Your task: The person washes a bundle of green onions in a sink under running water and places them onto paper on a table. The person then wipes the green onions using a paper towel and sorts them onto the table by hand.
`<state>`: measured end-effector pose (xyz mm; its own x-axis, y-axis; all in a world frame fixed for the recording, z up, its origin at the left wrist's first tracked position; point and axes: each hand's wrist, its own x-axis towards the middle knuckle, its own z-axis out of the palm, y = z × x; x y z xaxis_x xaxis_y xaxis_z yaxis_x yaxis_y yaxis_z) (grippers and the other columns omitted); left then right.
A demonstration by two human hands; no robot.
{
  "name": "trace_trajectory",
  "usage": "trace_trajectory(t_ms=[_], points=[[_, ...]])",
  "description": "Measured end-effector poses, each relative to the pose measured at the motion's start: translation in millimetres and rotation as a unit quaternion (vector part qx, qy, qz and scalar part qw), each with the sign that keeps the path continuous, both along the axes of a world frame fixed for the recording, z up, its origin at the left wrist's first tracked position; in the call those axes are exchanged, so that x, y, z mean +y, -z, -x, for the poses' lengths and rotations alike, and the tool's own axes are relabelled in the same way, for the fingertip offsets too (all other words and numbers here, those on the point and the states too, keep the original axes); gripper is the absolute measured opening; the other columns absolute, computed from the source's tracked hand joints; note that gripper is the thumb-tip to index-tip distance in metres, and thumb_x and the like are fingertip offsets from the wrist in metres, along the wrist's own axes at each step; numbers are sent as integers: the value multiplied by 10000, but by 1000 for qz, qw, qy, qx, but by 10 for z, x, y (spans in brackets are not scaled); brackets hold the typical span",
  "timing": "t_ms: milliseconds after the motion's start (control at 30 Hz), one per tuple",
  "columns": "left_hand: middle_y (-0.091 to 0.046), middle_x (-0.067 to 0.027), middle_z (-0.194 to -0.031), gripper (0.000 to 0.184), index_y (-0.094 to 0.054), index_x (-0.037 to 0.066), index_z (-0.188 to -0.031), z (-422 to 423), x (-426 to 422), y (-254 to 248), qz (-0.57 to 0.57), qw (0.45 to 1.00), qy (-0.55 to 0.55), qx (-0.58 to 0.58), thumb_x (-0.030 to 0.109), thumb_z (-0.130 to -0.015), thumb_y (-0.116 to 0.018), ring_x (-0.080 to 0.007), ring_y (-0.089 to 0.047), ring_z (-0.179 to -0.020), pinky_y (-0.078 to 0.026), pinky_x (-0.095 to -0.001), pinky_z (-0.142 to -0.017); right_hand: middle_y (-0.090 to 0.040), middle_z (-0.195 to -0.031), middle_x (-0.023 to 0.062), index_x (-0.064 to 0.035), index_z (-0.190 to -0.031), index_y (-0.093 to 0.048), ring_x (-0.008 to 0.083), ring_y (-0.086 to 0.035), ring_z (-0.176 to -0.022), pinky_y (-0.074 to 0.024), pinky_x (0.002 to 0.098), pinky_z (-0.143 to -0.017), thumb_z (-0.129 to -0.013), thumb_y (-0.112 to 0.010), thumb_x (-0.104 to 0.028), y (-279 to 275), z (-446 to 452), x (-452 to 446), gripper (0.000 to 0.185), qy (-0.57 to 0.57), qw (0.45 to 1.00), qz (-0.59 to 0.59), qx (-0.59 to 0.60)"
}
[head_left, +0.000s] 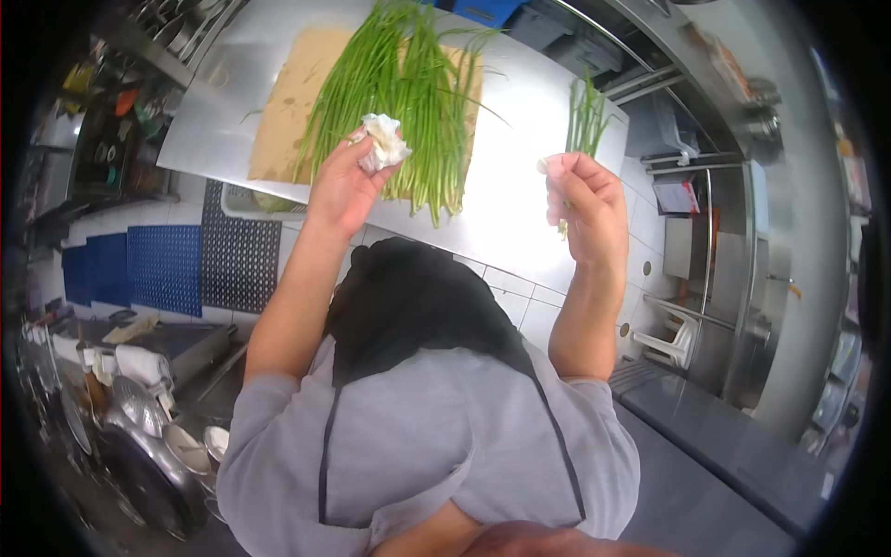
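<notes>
A crumpled white tissue or cloth (381,147) is gripped in my left hand (343,190), in front of a large spread of green stalks (408,102). Those long stalks lie over a tan board (278,139) on the steel table (520,121). My right hand (592,200) is raised over the table's right part, its fingers pinched round a small pale piece (544,165). Small brownish bits (562,228) show below those fingers. Just beyond my right hand lies a smaller bunch of green stalks (585,116).
A light-coloured basket (243,200) shows under the table's near edge at left. Blue mats (165,265) and a dark mat lie on the tiled floor. Pots and bowls stand at lower left. A white plastic stool (676,340) is at right, near steel shelving.
</notes>
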<state>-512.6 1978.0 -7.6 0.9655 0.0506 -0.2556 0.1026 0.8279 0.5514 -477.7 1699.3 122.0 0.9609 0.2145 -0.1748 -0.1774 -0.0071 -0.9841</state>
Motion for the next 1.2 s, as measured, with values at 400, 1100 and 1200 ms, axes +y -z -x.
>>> trace_trajectory(t_ms=[400, 1100, 1200], points=[[-632, -113, -1191, 325, -528, -8, -1271, 125, -625, -354, 23, 999, 12, -34, 76, -960, -566, -210, -629, -1085, -504, -389, -983, -691, -742, 141, 3, -885, -665, 278, -680, -658, -528, 384, -639, -823, -654, -105, 513, 64, 781, 125, -77, 939, 260, -211], [-625, -172, -1141, 253, -526, -56, -1188, -838, 853, 160, -39, 970, -238, -23, 23, -952, -569, -274, -646, -1031, -567, -408, -896, -621, -695, 6, 3, -842, -657, 51, -508, -577, -398, 224, -521, -845, -667, -50, -21, 178, -777, 54, -50, 983, 170, -48], [-625, -181, -1142, 263, -524, -64, -1195, -926, 1329, 523, 52, 969, -239, -43, 19, -949, -565, -284, -639, -1053, -568, -399, -912, -612, -695, 7, -1, -848, -657, 65, -519, -577, -401, 230, -519, -841, -671, -50, -19, 136, -846, 52, 4, 995, 89, -36]])
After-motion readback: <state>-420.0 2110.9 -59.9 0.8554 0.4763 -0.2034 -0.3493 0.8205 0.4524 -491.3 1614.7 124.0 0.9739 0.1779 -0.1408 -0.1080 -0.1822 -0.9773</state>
